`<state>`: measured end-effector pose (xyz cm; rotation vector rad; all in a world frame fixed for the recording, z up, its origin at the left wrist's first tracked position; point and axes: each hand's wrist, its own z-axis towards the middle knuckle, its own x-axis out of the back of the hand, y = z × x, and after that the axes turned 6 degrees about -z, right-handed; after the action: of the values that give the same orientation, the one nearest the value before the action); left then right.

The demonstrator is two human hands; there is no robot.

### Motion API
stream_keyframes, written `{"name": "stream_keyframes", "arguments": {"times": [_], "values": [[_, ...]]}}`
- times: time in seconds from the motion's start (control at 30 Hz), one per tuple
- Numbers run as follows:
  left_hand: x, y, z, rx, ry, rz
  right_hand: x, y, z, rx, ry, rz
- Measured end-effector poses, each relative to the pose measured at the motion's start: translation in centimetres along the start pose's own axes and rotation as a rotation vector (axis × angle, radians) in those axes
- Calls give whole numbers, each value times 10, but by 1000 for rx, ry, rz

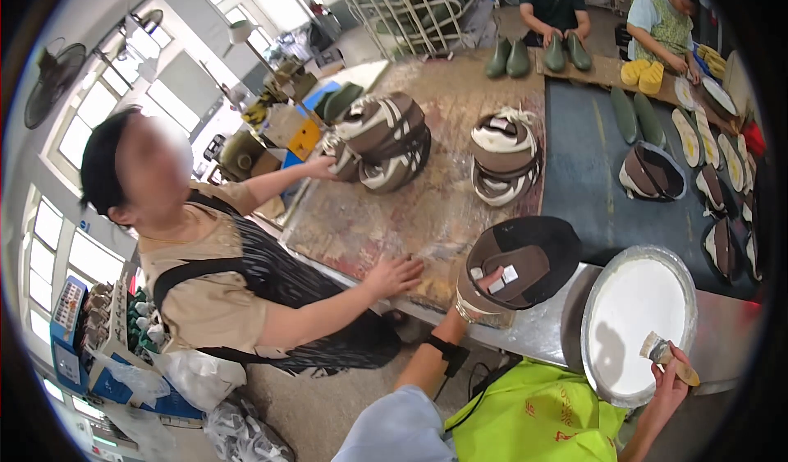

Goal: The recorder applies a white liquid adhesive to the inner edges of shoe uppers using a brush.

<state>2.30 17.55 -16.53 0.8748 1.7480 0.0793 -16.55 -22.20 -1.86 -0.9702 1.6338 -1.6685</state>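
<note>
My left hand (pixel 492 280) grips a brown and black shoe upper (pixel 543 252) above the table's near edge. Its thumb shows inside the opening; most of the other fingers are hidden behind the upper. In my right hand (pixel 673 376) is a flat paintbrush (pixel 657 349) with a wooden handle. The bristles hang over the near right part of a round metal basin (pixel 588 330) that holds thick white liquid. Whether the bristles touch the liquid, I cannot tell.
Stacked brown-and-white shoe uppers (pixel 505 158) stand on the worn wooden board (pixel 394 240). A co-worker (pixel 205 257) at left touches another stack (pixel 382 137). On the dark conveyor belt (pixel 587 154) lie uppers and soles (pixel 625 115). Two people (pixel 552 6) sit beyond, near green shoe lasts (pixel 509 58).
</note>
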Motion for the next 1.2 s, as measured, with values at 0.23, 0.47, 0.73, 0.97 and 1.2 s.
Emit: {"name": "stream_keyframes", "arguments": {"times": [0.23, 0.47, 0.73, 0.97, 1.2], "values": [[2, 6, -6, 38, -155, -153, -6, 29, 7, 12, -66, 105], [7, 8, -1, 108, -21, -198, 16, 47, 18, -28, -123, 42], [18, 3, 2, 25, -58, -215, -41, -26, 7, 7, -107, -46], [7, 4, 1, 35, 2, -137, -14, 8, 17, 45, -57, -84], [-15, 13, -11, 54, 83, -203, -66, -50, 14, 72, -71, -81]]}}
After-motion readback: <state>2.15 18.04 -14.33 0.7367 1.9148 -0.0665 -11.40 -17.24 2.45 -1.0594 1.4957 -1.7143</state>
